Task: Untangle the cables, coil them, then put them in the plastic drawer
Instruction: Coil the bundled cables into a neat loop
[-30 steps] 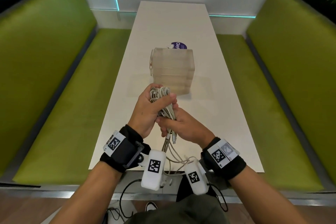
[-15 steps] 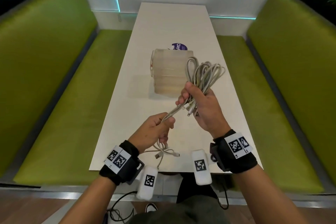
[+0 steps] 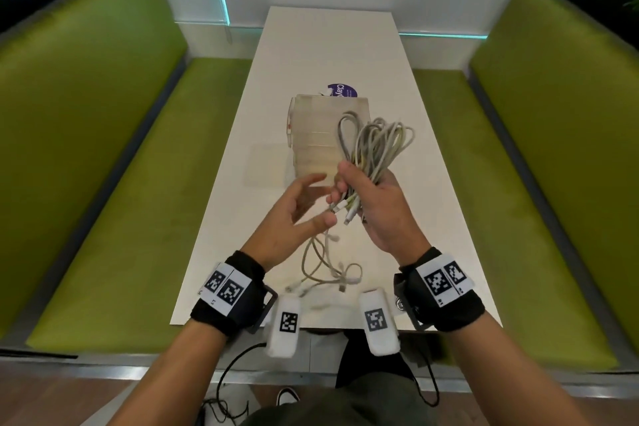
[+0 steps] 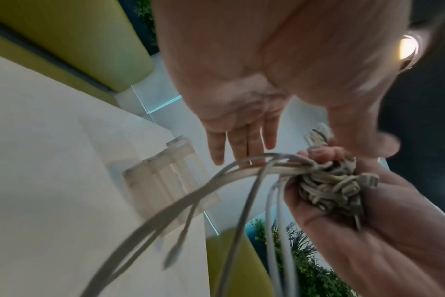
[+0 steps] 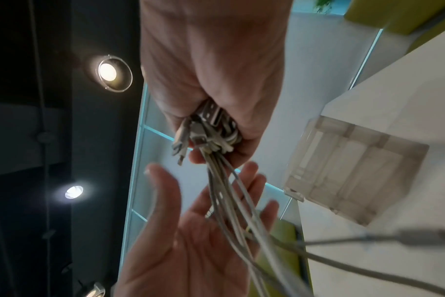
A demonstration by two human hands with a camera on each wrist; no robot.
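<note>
A bundle of grey cables (image 3: 375,142) loops up out of my right hand (image 3: 349,190), which grips it above the white table (image 3: 432,218); several connector ends (image 3: 347,214) stick out below the fist. In the right wrist view the fingers curl round the same cables (image 5: 211,132). My left hand (image 3: 311,201) hovers just left of the bundle, palm up, fingers spread, holding nothing (image 5: 191,231). Loose cable ends (image 3: 328,275) trail onto the table near its front edge. The translucent plastic drawer unit (image 3: 318,128) stands behind the hands, its drawers closed.
A purple round sticker (image 3: 342,90) lies behind the drawer unit. Green padded benches (image 3: 121,201) run along both sides of the narrow table. The table's front edge (image 3: 328,325) is close to my wrists.
My left hand has let go of the strand it was pinching, opened, and risen toward the bundle. The strand has dropped onto the table. The right hand keeps the bundle in about the same place.
</note>
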